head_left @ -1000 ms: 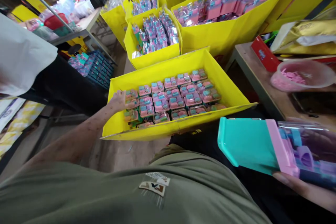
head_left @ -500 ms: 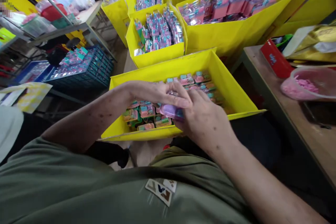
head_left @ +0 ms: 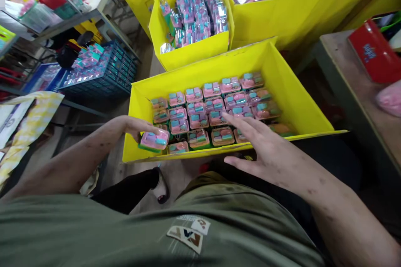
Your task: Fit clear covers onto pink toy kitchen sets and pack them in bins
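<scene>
My left hand (head_left: 140,127) is closed on a small clear-topped box (head_left: 154,140) with pink, purple and blue pieces inside and a green base. It holds this box at the near left corner of a yellow bin (head_left: 200,64). Rows of similar small boxes (head_left: 199,121) fill the bin's floor, most with pink and teal contents. My right hand (head_left: 255,144) hovers over the bin's near edge, fingers stretched and apart, with nothing in it. Its fingertips overlap the boxes in view; whether they touch any I cannot tell.
Behind stand more yellow bins (head_left: 194,52) packed with clear-wrapped pink and teal items. A dark blue crate (head_left: 120,73) of similar items sits at left, by a metal-legged table (head_left: 103,6). At right, a wooden table (head_left: 336,56) carries a red box (head_left: 374,52).
My hands were together over the bin around a purple-looking item. They have parted: my left hand is now at the left corner with a box, my right hand has opened and moved right.
</scene>
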Demonstrator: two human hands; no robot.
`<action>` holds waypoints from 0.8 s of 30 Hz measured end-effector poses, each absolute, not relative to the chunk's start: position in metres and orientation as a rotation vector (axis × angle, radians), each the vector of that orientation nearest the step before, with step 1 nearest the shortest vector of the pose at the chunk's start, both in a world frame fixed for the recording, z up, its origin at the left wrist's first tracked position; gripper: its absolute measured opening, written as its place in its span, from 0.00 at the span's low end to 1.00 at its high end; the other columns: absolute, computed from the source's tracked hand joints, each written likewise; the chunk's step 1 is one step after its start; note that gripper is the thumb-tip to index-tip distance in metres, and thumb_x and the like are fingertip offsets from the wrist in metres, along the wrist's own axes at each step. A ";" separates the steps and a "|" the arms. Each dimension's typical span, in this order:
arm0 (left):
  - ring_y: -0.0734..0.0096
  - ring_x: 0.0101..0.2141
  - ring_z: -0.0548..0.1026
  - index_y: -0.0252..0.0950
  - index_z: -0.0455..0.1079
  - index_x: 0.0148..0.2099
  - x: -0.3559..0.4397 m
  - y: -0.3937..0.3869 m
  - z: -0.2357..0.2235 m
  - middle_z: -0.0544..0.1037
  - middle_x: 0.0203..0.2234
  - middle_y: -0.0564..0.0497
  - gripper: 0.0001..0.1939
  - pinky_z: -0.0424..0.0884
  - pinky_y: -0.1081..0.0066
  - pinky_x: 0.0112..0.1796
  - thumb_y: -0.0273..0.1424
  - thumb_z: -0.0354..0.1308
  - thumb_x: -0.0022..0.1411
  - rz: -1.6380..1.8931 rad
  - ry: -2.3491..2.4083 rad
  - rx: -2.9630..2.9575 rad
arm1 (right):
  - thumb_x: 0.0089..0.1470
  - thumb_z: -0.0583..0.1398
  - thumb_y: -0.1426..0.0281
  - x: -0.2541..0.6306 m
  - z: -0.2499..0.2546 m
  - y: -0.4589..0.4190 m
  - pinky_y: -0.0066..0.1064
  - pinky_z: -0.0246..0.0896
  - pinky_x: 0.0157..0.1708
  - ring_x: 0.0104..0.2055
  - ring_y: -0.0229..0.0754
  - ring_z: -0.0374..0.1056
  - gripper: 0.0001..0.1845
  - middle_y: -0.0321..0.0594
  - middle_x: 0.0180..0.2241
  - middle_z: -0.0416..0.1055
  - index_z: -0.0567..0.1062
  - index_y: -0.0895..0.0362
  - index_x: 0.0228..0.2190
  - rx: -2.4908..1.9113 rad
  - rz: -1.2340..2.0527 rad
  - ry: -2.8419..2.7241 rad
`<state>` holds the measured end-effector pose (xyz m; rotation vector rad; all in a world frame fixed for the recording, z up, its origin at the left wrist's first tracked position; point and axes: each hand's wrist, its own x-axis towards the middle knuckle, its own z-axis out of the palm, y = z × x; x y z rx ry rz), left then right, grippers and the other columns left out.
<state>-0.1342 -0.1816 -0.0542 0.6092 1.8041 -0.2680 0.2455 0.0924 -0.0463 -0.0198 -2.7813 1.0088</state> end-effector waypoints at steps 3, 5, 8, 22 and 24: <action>0.41 0.54 0.83 0.43 0.78 0.60 -0.127 -0.190 -0.084 0.86 0.52 0.39 0.51 0.84 0.58 0.45 0.74 0.67 0.47 -0.129 1.682 0.417 | 0.74 0.65 0.58 0.253 -0.046 0.088 0.55 0.70 0.72 0.76 0.57 0.63 0.47 0.45 0.76 0.63 0.48 0.41 0.82 0.035 1.124 -2.793; 0.40 0.56 0.83 0.43 0.78 0.59 -0.129 -0.192 -0.096 0.86 0.53 0.39 0.51 0.84 0.58 0.46 0.73 0.69 0.43 -0.118 1.645 0.381 | 0.74 0.65 0.60 0.256 -0.043 0.087 0.53 0.71 0.71 0.75 0.55 0.65 0.45 0.44 0.75 0.64 0.51 0.41 0.81 0.060 1.169 -2.783; 0.47 0.57 0.83 0.43 0.79 0.59 -0.138 -0.193 -0.102 0.85 0.56 0.41 0.48 0.83 0.63 0.49 0.69 0.69 0.44 -0.242 1.621 0.466 | 0.74 0.65 0.61 0.260 -0.042 0.090 0.52 0.71 0.71 0.75 0.54 0.67 0.41 0.44 0.73 0.68 0.57 0.43 0.79 0.063 1.167 -2.756; 0.49 0.42 0.86 0.32 0.83 0.46 -0.173 -0.150 -0.111 0.87 0.37 0.40 0.25 0.83 0.59 0.46 0.52 0.64 0.70 -0.643 2.011 0.887 | 0.74 0.64 0.61 0.294 -0.066 0.105 0.49 0.79 0.64 0.63 0.52 0.79 0.26 0.43 0.63 0.79 0.74 0.45 0.69 -0.077 1.172 -2.679; 0.46 0.55 0.82 0.30 0.78 0.60 -0.194 -0.134 -0.110 0.85 0.52 0.36 0.26 0.80 0.56 0.57 0.47 0.59 0.76 -0.567 2.195 1.042 | 0.72 0.65 0.61 0.300 -0.066 0.108 0.48 0.80 0.63 0.60 0.52 0.82 0.24 0.43 0.61 0.81 0.76 0.45 0.66 -0.123 1.203 -2.644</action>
